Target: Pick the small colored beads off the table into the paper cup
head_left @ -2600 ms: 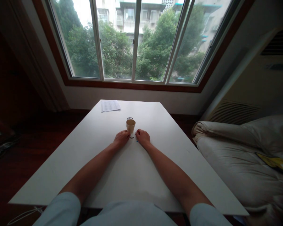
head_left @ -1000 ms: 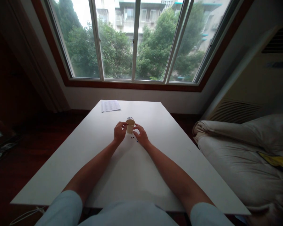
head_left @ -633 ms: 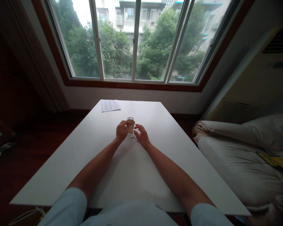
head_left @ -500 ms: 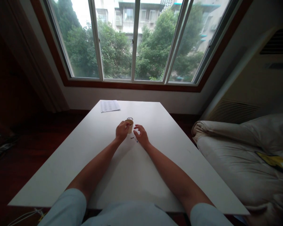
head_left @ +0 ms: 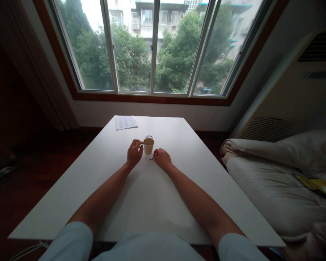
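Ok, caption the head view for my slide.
Left hand beside a tan cup, right hand near dark bits on a white table.

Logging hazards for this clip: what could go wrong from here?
The left hand's fingers are at the rim of the upright cup; a nudge might tip it. The small dark pieces lie right beside the right hand, which could brush them astray.

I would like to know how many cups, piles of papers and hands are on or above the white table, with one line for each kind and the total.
Cup: 1
Pile of papers: 1
Hands: 2 (left hand, right hand)
Total: 4
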`<state>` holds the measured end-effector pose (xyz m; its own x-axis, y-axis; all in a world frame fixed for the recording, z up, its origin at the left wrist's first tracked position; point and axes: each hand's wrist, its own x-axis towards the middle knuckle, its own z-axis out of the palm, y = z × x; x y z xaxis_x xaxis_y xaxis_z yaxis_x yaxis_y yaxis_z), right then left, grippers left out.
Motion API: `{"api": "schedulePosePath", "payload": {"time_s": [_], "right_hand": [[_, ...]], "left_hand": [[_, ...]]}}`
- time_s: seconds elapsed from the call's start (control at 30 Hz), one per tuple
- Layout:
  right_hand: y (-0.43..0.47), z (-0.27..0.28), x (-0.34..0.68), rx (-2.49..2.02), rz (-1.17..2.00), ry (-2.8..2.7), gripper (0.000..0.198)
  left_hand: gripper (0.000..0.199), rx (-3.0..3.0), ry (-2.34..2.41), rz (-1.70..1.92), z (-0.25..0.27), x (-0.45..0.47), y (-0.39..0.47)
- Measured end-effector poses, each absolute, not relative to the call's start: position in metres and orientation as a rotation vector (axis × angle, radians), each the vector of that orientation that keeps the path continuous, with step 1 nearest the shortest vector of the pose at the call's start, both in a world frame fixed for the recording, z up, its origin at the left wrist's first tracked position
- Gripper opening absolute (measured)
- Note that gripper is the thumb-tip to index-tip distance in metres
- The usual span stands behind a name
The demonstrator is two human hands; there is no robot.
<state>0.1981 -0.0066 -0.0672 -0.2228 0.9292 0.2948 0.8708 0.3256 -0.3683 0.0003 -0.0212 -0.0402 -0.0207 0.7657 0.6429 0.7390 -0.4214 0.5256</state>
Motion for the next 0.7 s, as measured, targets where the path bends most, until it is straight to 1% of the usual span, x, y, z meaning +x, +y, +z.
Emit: {"api": "schedulePosePath", "payload": {"time_s": [0.2, 0.27, 0.4, 0.47, 0.6, 0.7], "right_hand": [[-0.018, -0.064, 0.19, -1.337, 0.225, -2.328, 0.023], [-0.021, -0.063, 0.188, -1.282, 0.244, -2.363, 0.024], [-0.022, -0.063, 0.187, -1.176, 0.239, -2.39, 0.024], [-0.021, -0.064, 0.188, -1.13, 0.232, -2.414, 0.023], [-0.018, -0.068, 0.188, -1.055, 0.287, -2.432, 0.017], [-0.013, -0.072, 0.189, -1.061, 0.34, -2.326, 0.015]], "left_hand": [[0.024, 2.007, 1.786, 1.54, -0.048, -0.015, -0.015], [0.024, 2.003, 1.793, 1.441, -0.053, -0.016, -0.012], [0.022, 2.012, 1.833, 1.057, -0.064, -0.016, -0.006], [0.021, 2.021, 1.858, 0.935, -0.068, -0.015, -0.004], [0.022, 2.081, 1.871, 0.819, -0.071, -0.014, -0.003], [0.022, 2.144, 1.862, 0.767, -0.071, -0.014, -0.004]]}}
